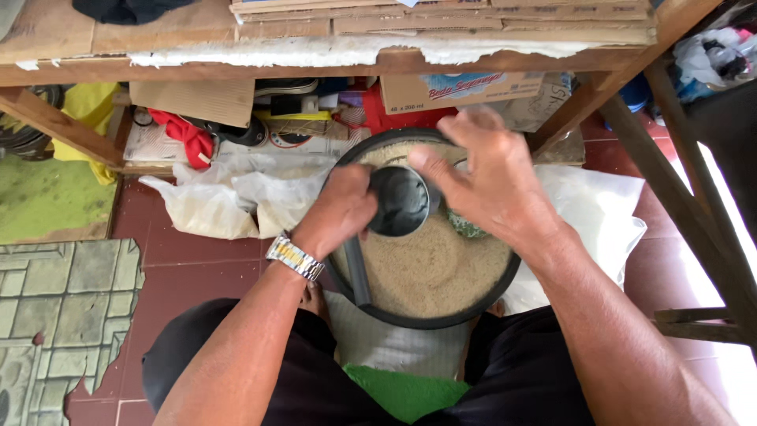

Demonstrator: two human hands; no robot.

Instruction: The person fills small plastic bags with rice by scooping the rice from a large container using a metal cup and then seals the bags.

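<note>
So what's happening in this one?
A seated person leans over a round black basin filled with pale, rice-like grain. The left hand grips a dark scoop by its cup, its long handle pointing back toward the person. The right hand hovers open over the scoop and basin, fingers spread. White plastic sacks lie beside the basin on the red tiled floor, below a wooden table.

1. We record a black basin [410, 319] holding pale beige grain [434, 264].
2. We record a black scoop [398, 201] with a grey handle.
3. We record a silver-and-gold wristwatch [295, 257].
4. We record translucent white bags [229, 197].
5. We record a dark red tiled floor [197, 272] and a grey-green stone-pattern mat [55, 315].
6. We record a green cloth [406, 392].
</note>
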